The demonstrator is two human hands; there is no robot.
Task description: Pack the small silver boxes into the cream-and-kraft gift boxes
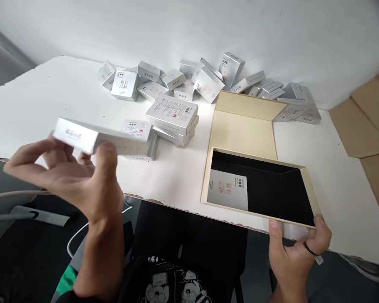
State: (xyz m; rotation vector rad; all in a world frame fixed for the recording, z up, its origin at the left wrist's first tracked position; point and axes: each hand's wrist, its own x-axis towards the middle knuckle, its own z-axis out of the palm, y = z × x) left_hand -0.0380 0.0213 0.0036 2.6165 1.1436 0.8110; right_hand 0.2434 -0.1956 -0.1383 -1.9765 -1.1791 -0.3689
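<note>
The left hand (78,176) is holding a shiny box (74,134) up in the air, over the near edge of the white tabletop (34,105), toward its left end. The thumb is pressing one side and the other fingers are bending under and around it. The box is looking a bit blurry.

The right hand (298,248) is wearing a black ring (310,249). Its thumb and a finger are touching the cream box (313,193) by its near right corner, but I cannot tell if they are gripping it hard. The cream box is sitting at the tabletop's near edge, right of the middle. Its lid (243,134) is lying open toward the far edge. Inside, a small silver box (227,189) is resting in the near left corner, and the black lining (278,189) is showing beside it.

A little stack (172,111) of silver boxes is standing near the tabletop's middle. A messy row (124,84) of more boxes is lying along the far edge, by the wall (177,25). Brown cardboard (363,113) is standing at the right edge.
</note>
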